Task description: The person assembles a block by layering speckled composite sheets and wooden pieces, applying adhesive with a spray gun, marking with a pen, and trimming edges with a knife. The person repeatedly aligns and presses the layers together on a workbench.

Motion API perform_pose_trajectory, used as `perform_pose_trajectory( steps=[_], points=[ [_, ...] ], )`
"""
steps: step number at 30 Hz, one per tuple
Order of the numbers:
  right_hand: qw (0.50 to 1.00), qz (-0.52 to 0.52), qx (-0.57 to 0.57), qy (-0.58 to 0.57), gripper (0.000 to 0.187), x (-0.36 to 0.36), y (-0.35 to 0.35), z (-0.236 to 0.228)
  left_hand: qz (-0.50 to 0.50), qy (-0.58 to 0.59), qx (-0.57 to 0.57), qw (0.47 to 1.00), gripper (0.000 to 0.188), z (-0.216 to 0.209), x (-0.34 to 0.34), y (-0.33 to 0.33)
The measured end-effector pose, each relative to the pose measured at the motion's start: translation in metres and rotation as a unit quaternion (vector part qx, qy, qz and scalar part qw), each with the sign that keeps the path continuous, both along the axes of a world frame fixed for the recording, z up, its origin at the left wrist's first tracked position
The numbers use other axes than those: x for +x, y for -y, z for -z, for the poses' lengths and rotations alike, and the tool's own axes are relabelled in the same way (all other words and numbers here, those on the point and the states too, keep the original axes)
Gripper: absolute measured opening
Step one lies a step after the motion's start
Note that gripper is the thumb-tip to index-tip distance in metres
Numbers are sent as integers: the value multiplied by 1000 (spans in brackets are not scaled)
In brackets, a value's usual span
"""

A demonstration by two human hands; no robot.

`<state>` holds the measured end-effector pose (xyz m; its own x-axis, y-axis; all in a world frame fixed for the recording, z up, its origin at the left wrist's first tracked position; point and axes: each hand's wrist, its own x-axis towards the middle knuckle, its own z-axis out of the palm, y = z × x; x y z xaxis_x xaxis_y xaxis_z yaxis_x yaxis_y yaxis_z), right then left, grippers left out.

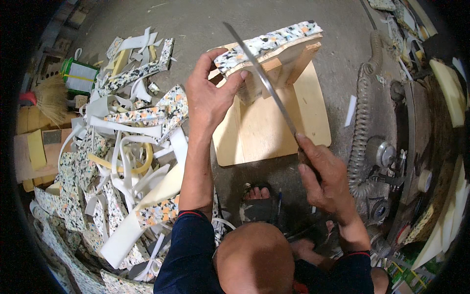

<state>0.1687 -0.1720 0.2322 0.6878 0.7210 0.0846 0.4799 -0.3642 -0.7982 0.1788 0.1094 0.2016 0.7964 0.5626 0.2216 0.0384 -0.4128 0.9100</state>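
A long-bladed knife is in my right hand, whose fingers are wrapped round its handle. Its blade slants up and to the left, passing across the near edge of a speckled foam strip. That strip lies along the top of an upright plywood piece braced with wooden blocks, which stands on a pale rounded board. With thumb and fingers, my left hand grips the left end of the foam strip. Whether the blade touches the foam I cannot tell.
Foam offcuts are heaped on the left, beside a straw brush and a green tin. To the right run a coiled hose and metal fittings. A white scrap lies on the floor. A sandalled foot is below the board.
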Motion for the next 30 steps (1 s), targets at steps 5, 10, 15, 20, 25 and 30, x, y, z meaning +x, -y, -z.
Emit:
perform_pose_trajectory(
  steps=[5, 10, 15, 20, 25, 30],
  points=[
    [1000, -21, 22, 1, 66, -9, 6, -1, 1, -6, 27, 1000, 48, -6, 0, 3],
    [999, -25, 18, -9, 66, -14, 11, -2, -4, -3, 52, 999, 46, -9, -1, 6],
    [1000, -19, 18, -5, 68, -18, 12, -3, -9, -7, 48, 999, 45, -10, 0, 7],
    [1000, -20, 18, -11, 68, -19, 12, -5, -6, -17, 21, 1000, 43, -9, -1, 7],
    [1000, -17, -16, -19, 66, -21, 13, -7, 4, 0, 30, 1000, 41, -9, -1, 6],
    [1000, -14, 3, -14, 62, -16, 5, -13, 15, -6, -1, 1000, 40, -12, -3, 9]
  ],
)
